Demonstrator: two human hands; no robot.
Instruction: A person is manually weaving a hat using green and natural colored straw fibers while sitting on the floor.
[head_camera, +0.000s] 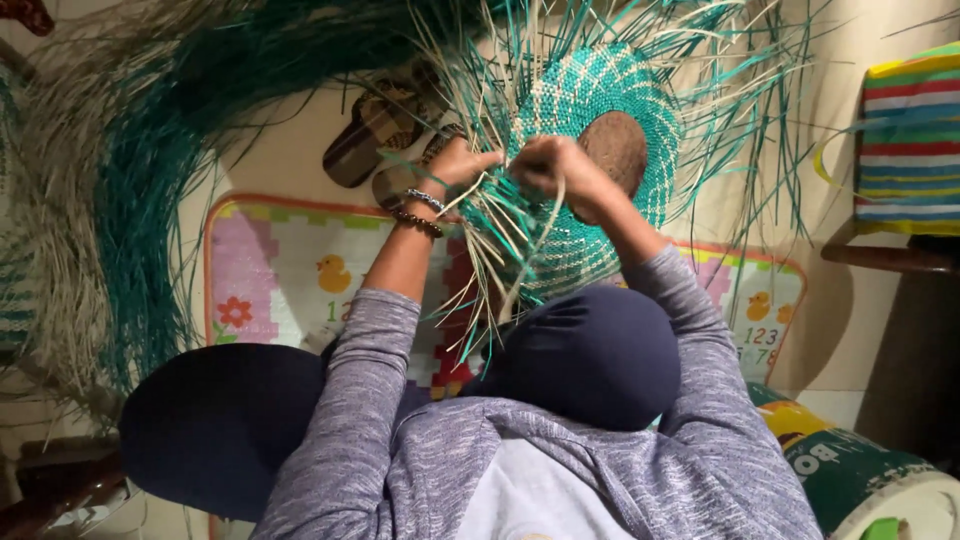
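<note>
A round woven mat (600, 110) of teal and pale straw strips lies in front of me, with loose strands fanning out from its rim. My left hand (462, 162), with bracelets at the wrist, pinches strands at the mat's near edge. My right hand (552, 166) grips strands right beside it, fingers curled around them. My bare foot (614, 148) rests on the mat, just past my right hand. My knees in dark trousers are raised below the work.
A big bundle of teal and pale straw (130, 190) curves along the left. A pair of sandals (378, 135) lies on the floor beyond a colourful play mat (285, 270). A striped cloth (908, 140) on a dark stool stands right; a printed sack (850, 470) lies lower right.
</note>
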